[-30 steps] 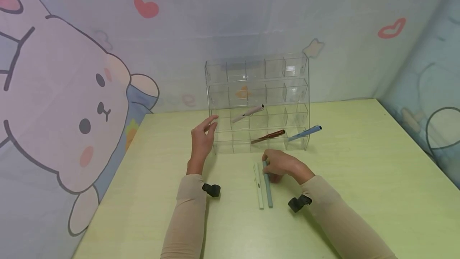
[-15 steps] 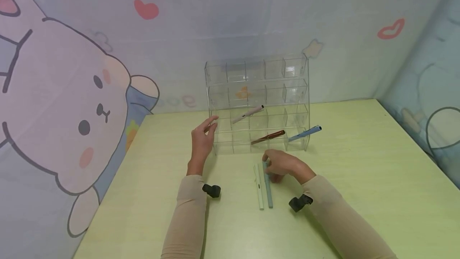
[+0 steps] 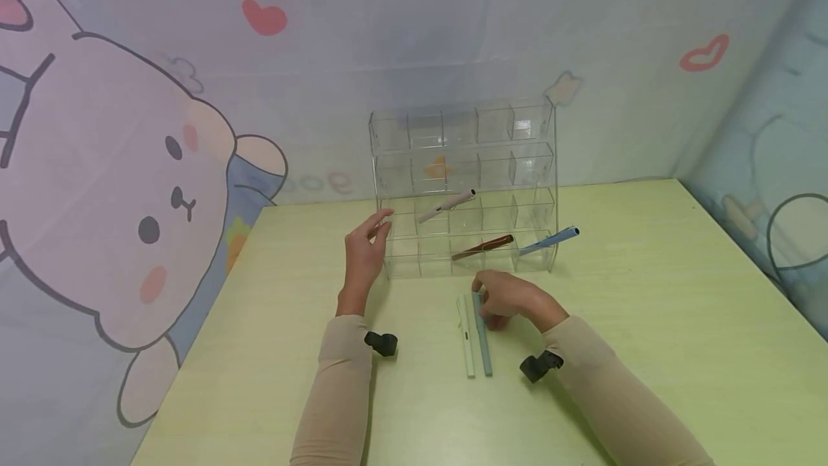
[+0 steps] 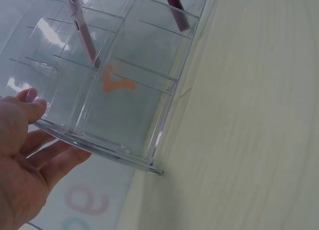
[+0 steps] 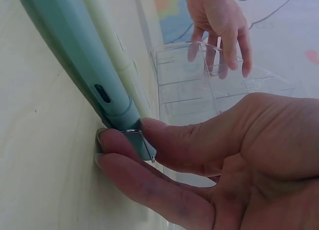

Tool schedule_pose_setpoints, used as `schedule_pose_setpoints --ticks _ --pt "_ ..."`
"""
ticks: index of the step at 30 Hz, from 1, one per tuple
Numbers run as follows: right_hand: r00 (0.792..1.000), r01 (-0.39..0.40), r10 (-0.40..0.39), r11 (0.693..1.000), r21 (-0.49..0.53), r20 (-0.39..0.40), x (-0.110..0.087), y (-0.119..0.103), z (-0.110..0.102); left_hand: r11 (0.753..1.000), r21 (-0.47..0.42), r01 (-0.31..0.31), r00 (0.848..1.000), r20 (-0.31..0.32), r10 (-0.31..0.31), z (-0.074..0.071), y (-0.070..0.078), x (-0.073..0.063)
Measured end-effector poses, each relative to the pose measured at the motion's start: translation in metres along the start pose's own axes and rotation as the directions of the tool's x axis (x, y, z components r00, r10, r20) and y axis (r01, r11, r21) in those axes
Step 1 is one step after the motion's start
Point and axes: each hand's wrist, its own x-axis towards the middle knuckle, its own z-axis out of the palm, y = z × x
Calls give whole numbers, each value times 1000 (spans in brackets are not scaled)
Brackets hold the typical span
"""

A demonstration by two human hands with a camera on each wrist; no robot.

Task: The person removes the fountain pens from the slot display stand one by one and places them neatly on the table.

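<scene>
A clear multi-tier rack stands at the back of the table. My left hand grips its left side edge, thumb in front and fingers behind in the left wrist view. My right hand pinches the clip end of a teal pen between thumb and fingers; the pen still appears to lie on the table. Close beside it on the left lies a pale green pen. In the right wrist view the teal pen's clip shows between the fingertips.
The rack holds a pale pink pen in the third tier down. A dark red pen and a blue pen lean in the bottom tier, their ends jutting forward. A printed cloth hangs behind.
The teal pen's near end has shifted very slightly toward me. Both hands otherwise keep their places, and the rack stays where it was.
</scene>
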Motion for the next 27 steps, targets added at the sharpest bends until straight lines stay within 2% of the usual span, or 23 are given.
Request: schedule_pose_setpoints --ticks 7,13,18,20,23,27 --pt "999 22 -22 1000 12 -28 -16 -6 -16 1000 0 -19 1000 -14 19 0 -3 1" --pt "994 95 -93 995 36 -65 -30 -16 -30 999 10 -33 999 -19 33 1 -3 3" --pt "981 163 -154 984 72 -121 -31 -19 -32 1000 1 -26 999 -21 26 -1 -3 1" --pt "968 205 -193 977 64 -160 -30 -19 -32 1000 -5 -21 1000 -22 21 -2 -3 -1" --pt "937 279 -261 959 48 -232 -28 -20 -33 1000 -6 -16 1000 -22 15 -2 -4 -3" --pt "876 366 -346 931 -4 -335 -26 -23 -34 1000 1 -12 1000 -21 12 -3 -2 -3"
